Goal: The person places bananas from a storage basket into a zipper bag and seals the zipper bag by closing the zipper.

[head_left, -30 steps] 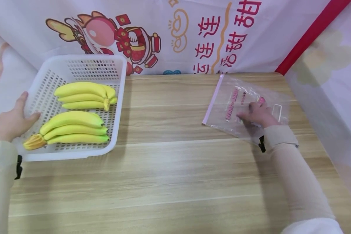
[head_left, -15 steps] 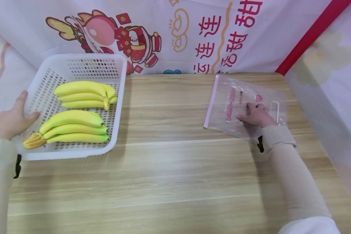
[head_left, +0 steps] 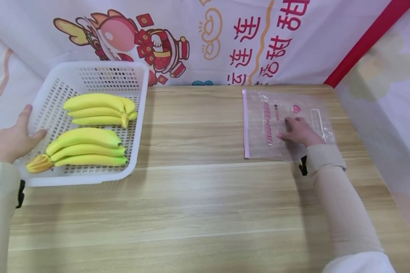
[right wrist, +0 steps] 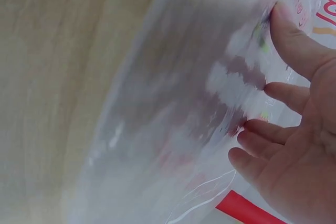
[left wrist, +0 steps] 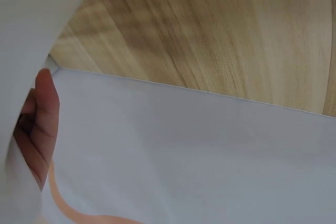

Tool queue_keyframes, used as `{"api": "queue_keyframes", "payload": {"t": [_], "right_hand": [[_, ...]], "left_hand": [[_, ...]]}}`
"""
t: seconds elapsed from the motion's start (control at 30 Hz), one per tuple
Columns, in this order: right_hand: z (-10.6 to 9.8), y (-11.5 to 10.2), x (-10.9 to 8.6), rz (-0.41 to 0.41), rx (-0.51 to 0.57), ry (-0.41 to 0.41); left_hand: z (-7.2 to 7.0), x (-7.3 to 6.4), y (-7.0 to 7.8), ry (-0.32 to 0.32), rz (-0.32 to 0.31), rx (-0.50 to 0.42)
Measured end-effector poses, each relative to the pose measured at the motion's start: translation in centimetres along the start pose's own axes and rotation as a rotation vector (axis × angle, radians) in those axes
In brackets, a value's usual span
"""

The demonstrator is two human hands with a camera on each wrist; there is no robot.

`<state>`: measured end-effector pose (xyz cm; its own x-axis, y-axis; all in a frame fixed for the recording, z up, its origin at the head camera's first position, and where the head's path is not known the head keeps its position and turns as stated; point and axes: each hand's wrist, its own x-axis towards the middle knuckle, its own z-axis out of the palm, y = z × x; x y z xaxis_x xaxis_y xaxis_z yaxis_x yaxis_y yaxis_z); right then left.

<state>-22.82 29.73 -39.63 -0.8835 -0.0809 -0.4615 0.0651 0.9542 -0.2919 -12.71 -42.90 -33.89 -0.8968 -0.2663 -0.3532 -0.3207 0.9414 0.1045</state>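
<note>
A white plastic basket point(head_left: 89, 177) stands at the left of the table in the head view. Two bunches of bananas lie in it, a yellow bunch point(head_left: 95, 108) behind and a greener-tipped bunch point(head_left: 85, 148) in front. My left hand point(head_left: 11, 142) grips the basket's left rim, thumb over the inner side; in the left wrist view the hand is partly hidden by a white surface. At the right lies a clear zip bag point(head_left: 259, 148) with pink print and a pink zip strip. My right hand point(head_left: 300, 132) rests on it, fingertips touching the film, thumb apart from the fingers.
The wood-grain table point(head_left: 191, 212) spans the space between basket and bag. A printed white cloth point(head_left: 205, 41) rises along the back edge, and a pale side wall point(head_left: 379, 125) borders the right.
The bag has turned under my right hand and slid slightly left, so its zip strip now stands nearly straight front to back. The left hand and the basket have stayed in place.
</note>
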Motion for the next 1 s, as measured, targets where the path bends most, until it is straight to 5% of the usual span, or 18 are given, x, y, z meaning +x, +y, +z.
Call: {"api": "queue_keyframes", "payload": {"t": [0.27, 0.57, 1.0], "right_hand": [[-0.3, -1.5, -0.3, -0.099, -0.026, 0.046], [0.7, -6.1, -0.7, -0.151, -0.046, 0.127], [3.4, -10.3, -1.7, -0.285, -0.072, 0.099]], "left_hand": [[0.2, 0.1, 0.1, 0.002, -0.026, -0.007], [0.4, 0.3, -0.4, 0.017, -0.018, -0.020], [0.3, 0.3, 0.1, -0.001, -0.032, -0.012]]}}
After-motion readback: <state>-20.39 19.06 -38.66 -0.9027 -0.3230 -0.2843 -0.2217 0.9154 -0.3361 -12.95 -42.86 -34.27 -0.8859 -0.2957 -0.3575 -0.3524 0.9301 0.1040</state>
